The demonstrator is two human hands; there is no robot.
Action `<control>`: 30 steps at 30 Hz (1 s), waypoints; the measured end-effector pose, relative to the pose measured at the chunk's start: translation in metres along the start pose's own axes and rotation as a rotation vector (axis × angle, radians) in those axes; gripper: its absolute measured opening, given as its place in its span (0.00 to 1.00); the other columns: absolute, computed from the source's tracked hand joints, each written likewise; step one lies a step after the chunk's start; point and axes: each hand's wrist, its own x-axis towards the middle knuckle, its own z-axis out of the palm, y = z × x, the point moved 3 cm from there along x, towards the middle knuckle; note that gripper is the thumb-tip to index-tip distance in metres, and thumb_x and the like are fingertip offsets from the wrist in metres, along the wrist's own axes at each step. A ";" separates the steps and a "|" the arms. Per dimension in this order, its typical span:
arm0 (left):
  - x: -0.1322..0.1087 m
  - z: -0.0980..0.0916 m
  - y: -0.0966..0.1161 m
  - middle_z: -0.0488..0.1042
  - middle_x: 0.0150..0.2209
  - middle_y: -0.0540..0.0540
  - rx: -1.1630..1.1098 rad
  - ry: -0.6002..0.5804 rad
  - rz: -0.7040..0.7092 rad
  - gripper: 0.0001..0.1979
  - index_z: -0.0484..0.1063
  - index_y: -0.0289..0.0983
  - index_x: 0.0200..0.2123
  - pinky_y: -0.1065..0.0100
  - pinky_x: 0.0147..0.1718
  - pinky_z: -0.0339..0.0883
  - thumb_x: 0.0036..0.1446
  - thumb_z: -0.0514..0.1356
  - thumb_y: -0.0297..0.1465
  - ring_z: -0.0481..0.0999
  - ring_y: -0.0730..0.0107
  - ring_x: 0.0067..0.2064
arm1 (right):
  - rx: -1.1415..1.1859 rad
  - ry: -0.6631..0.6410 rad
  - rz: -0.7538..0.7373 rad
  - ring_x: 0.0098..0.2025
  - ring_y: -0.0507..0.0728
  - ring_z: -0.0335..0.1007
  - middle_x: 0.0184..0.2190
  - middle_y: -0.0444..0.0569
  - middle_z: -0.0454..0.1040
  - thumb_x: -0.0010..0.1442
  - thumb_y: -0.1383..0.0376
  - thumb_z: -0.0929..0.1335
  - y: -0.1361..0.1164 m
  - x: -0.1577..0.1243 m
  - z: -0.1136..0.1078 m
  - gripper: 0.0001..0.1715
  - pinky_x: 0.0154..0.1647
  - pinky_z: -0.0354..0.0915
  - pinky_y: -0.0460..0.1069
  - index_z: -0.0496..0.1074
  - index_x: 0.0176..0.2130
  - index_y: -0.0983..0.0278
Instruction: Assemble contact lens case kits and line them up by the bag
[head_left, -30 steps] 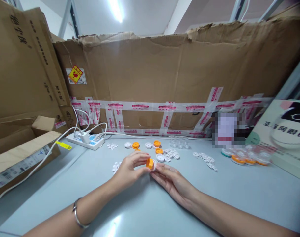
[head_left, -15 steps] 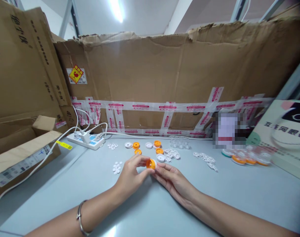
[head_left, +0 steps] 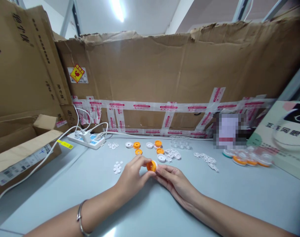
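Between my two hands, a little above the table, is a round orange plastic cap (head_left: 151, 166) with a white round part (head_left: 156, 163) against its right side. My left hand (head_left: 135, 171) pinches the orange cap between thumb and fingers. The fingers of my right hand (head_left: 173, 181) close on the white part from the right. Just beyond lie more orange caps (head_left: 136, 145) and white round caps (head_left: 161, 158). Small white discs (head_left: 117, 168) lie left of my left hand. Beyond my right hand is a heap of small white plastic pieces (head_left: 173, 154).
Further right lie a strip of white pieces (head_left: 206, 158) and clear domed containers with orange bases (head_left: 251, 159). Clear parts (head_left: 180, 142) stand at the back. A power strip (head_left: 87, 140) with cables and an open cardboard box (head_left: 28, 158) are left. A large carton (head_left: 140, 72) walls the back.
The orange cap has tilted slightly in my fingers, and my left thumb has shifted a little down along its edge. The view has moved slightly; the things on the table stay put.
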 end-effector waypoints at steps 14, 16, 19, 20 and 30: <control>0.009 0.011 -0.027 0.72 0.23 0.48 -0.316 -0.149 -0.500 0.17 0.65 0.33 0.26 0.72 0.23 0.63 0.45 0.62 0.42 0.72 0.71 0.25 | -0.090 -0.070 0.115 0.31 0.52 0.76 0.27 0.52 0.78 0.49 0.63 0.72 0.000 0.000 0.003 0.16 0.35 0.70 0.42 0.73 0.36 0.71; 0.007 0.011 -0.030 0.72 0.22 0.48 -0.285 -0.158 -0.520 0.19 0.64 0.34 0.25 0.73 0.21 0.61 0.44 0.62 0.45 0.72 0.71 0.24 | -0.141 -0.081 0.086 0.32 0.52 0.76 0.27 0.51 0.78 0.49 0.62 0.71 -0.001 -0.002 0.005 0.19 0.36 0.70 0.44 0.71 0.40 0.70; 0.005 0.009 -0.031 0.70 0.19 0.51 -0.276 -0.160 -0.535 0.21 0.62 0.35 0.23 0.74 0.20 0.59 0.42 0.63 0.46 0.71 0.72 0.23 | -0.201 -0.091 0.024 0.34 0.53 0.75 0.29 0.50 0.78 0.47 0.61 0.72 -0.005 -0.004 0.007 0.22 0.40 0.69 0.47 0.70 0.42 0.68; 0.005 0.008 -0.031 0.69 0.19 0.51 -0.283 -0.160 -0.537 0.21 0.62 0.35 0.23 0.75 0.20 0.58 0.41 0.63 0.46 0.71 0.72 0.22 | -0.218 -0.107 0.006 0.36 0.53 0.75 0.31 0.50 0.78 0.46 0.61 0.73 -0.006 -0.004 0.008 0.23 0.42 0.68 0.47 0.71 0.42 0.67; 0.004 -0.005 -0.019 0.72 0.25 0.49 -0.106 -0.174 -0.407 0.13 0.67 0.34 0.27 0.73 0.23 0.61 0.45 0.62 0.39 0.70 0.71 0.26 | -0.154 -0.112 0.040 0.34 0.50 0.74 0.32 0.47 0.78 0.49 0.62 0.71 -0.003 0.000 0.006 0.14 0.41 0.68 0.44 0.74 0.36 0.66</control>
